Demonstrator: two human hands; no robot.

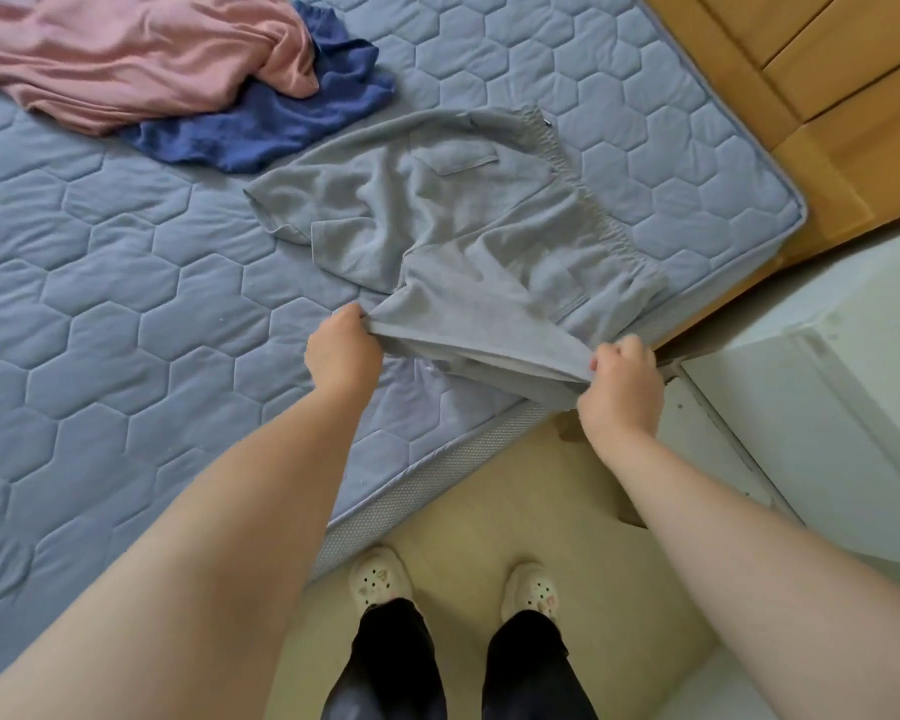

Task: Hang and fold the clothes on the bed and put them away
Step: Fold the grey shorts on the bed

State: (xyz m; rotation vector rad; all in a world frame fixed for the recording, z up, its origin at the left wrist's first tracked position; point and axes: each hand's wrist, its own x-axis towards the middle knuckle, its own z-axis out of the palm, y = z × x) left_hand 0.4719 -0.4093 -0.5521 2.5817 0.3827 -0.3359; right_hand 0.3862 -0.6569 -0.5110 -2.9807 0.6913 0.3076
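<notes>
A pair of grey shorts (468,226) with an elastic waistband lies on the blue quilted mattress (126,304) near its right corner. My left hand (341,350) pinches the hem of the near leg at its left end. My right hand (622,387) grips the same hem at its right end, over the mattress edge. The hem is stretched taut and lifted between both hands. Farther back, at the upper left, a pink garment (141,54) lies crumpled on top of a dark blue garment (276,122).
A wooden bed frame and wooden panels (822,96) border the mattress at the upper right. A white cabinet (827,397) stands close on the right. I stand on a beige floor (515,501) in light clogs at the mattress edge.
</notes>
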